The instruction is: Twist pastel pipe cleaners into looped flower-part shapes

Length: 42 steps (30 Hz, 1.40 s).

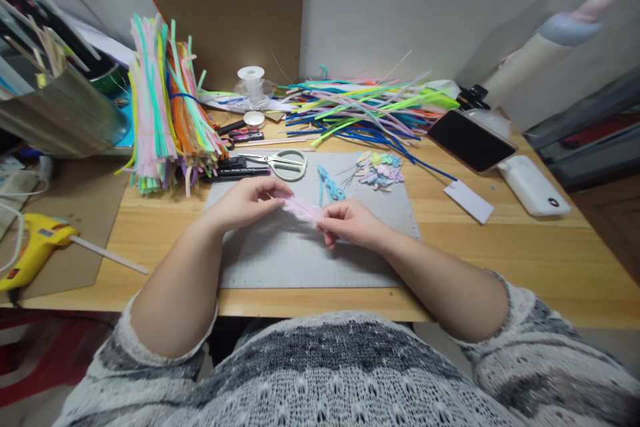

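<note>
Pinching a pale pink fuzzy strip between left hand and right hand, over the middle of a grey mat.

Far left, yellow glue gun, hard plastic, pale stick jutting out; next, upright bundles of pipe cleaners, soft, straight, many-coloured. Left thumb and fingertips close on the strip's left end; beyond them, scissors with steel blades and smooth, pale looped handles. Strip: slim core, wavy, lacy-looking edges; blur hides how it is made. Step in hand appears to be shaping or straightening; next move likely calls for steady ends and a light, even pull, as fuzzy stems presumably bend easily. Right fingertips grip the right end. Behind, a blue looped piece; farther right, a pile of small pastel pieces, curled and plush, thin stems poking out leftward.
</note>
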{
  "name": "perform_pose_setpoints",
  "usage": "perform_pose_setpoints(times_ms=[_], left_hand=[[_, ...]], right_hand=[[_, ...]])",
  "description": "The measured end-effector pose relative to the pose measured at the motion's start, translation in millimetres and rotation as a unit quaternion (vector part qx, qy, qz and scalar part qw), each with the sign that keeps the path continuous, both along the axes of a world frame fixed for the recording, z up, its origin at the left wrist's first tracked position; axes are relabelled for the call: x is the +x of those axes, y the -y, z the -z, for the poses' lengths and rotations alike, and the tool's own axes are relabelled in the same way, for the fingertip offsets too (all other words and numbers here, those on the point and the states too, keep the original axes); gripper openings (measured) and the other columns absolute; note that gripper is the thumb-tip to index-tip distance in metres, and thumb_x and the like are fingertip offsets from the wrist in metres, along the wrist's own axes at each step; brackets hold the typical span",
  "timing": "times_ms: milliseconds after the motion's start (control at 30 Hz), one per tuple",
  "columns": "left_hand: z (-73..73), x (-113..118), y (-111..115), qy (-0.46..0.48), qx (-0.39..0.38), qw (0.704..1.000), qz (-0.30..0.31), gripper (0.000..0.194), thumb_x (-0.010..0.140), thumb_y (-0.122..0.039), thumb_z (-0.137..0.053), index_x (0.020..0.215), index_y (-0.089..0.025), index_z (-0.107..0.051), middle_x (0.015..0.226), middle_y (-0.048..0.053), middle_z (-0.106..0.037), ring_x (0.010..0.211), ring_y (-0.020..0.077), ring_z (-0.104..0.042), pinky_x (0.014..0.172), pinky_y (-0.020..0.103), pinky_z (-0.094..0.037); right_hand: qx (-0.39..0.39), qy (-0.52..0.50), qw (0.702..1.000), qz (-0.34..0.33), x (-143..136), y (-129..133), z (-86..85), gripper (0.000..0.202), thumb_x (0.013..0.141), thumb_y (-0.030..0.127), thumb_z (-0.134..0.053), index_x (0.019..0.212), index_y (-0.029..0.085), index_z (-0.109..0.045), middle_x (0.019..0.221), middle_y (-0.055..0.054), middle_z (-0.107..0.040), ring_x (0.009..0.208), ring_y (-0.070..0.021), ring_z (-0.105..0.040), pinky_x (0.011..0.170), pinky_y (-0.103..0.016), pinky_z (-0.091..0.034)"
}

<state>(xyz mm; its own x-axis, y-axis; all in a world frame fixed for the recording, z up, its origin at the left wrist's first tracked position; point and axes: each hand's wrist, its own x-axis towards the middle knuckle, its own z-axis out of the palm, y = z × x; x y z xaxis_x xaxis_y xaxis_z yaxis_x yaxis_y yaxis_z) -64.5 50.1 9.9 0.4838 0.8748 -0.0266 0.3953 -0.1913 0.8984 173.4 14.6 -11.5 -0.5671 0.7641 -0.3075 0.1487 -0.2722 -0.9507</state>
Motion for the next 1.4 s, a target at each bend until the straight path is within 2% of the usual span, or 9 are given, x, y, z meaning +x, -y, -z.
perform_pose_setpoints(times_ms=[100, 233, 433, 700, 933, 1200, 1400], left_hand=[[0.1, 0, 0, -0.045, 0.013, 0.999, 0.021, 0.020, 0.072, -0.026, -0.065, 0.090, -0.018, -0.070, 0.081, 0.004, -0.069, 0.072, 0.0158, -0.061, 0.066, 0.024, -0.047], [0.7, 2, 1, -0.102, 0.074, 0.992, 0.031, 0.017, 0.072, -0.026, -0.064, 0.087, -0.019, -0.069, 0.075, 0.002, -0.068, 0.066, 0.0143, -0.059, 0.062, 0.023, -0.044], [-0.4, 5, 2, -0.113, 0.139, 0.983, 0.041, 0.015, 0.075, -0.029, -0.064, 0.085, -0.019, -0.069, 0.076, 0.003, -0.067, 0.066, 0.0145, -0.058, 0.062, 0.023, -0.042], [0.9, 5, 2, -0.086, 0.134, 0.987, 0.025, 0.009, 0.073, -0.027, -0.067, 0.077, -0.020, -0.073, 0.075, 0.004, -0.071, 0.069, 0.0156, -0.062, 0.066, 0.024, -0.042], [-3.5, 5, 3, -0.091, 0.165, 0.979, 0.081, 0.011, 0.078, -0.026, -0.064, 0.080, -0.018, -0.071, 0.078, 0.004, -0.069, 0.072, 0.0139, -0.062, 0.067, 0.024, -0.044], [-6.6, 5, 5, -0.112, 0.208, 0.966, 0.104, 0.014, 0.083, -0.024, -0.058, 0.078, -0.015, -0.067, 0.076, 0.005, -0.067, 0.071, 0.0127, -0.060, 0.066, 0.024, -0.045], [-5.3, 5, 4, -0.145, 0.213, 0.962, 0.089, 0.013, 0.082, -0.022, -0.058, 0.078, -0.015, -0.067, 0.075, 0.004, -0.067, 0.069, 0.0126, -0.060, 0.063, 0.023, -0.043]], right_hand=[[0.032, 0.018, 0.999, -0.022, 2, -2, 2.2, 0.023, 0.078, 0.032, -0.060, 0.064, 0.014, -0.059, 0.049, 0.002, -0.060, 0.043, -0.0083, -0.054, 0.048, -0.021, -0.039], [0.047, 0.035, 0.998, -0.025, 4, -2, 4.6, 0.021, 0.079, 0.029, -0.057, 0.064, 0.015, -0.058, 0.049, 0.002, -0.060, 0.043, -0.0084, -0.053, 0.048, -0.021, -0.039], [0.025, 0.031, 0.999, -0.026, 4, -2, 4.8, 0.021, 0.079, 0.030, -0.057, 0.065, 0.015, -0.057, 0.048, 0.002, -0.059, 0.042, -0.0087, -0.054, 0.045, -0.020, -0.040], [-0.050, 0.000, 0.998, -0.034, 5, -4, 4.6, 0.020, 0.078, 0.032, -0.059, 0.068, 0.014, -0.057, 0.050, 0.002, -0.060, 0.040, -0.0086, -0.056, 0.043, -0.019, -0.041], [-0.094, -0.009, 0.995, -0.037, 5, -4, -3.9, 0.021, 0.076, 0.032, -0.061, 0.070, 0.013, -0.057, 0.049, 0.001, -0.061, 0.039, -0.0084, -0.056, 0.040, -0.017, -0.038], [-0.099, -0.002, 0.995, -0.033, 5, -4, -5.1, 0.024, 0.076, 0.035, -0.064, 0.074, 0.012, -0.058, 0.052, 0.000, -0.062, 0.041, -0.0080, -0.057, 0.041, -0.017, -0.039], [-0.083, -0.025, 0.996, -0.019, 8, -6, -0.6, 0.032, 0.071, 0.031, -0.073, 0.090, 0.016, -0.052, 0.057, 0.004, -0.062, 0.047, -0.0098, -0.060, 0.049, -0.020, -0.047]])
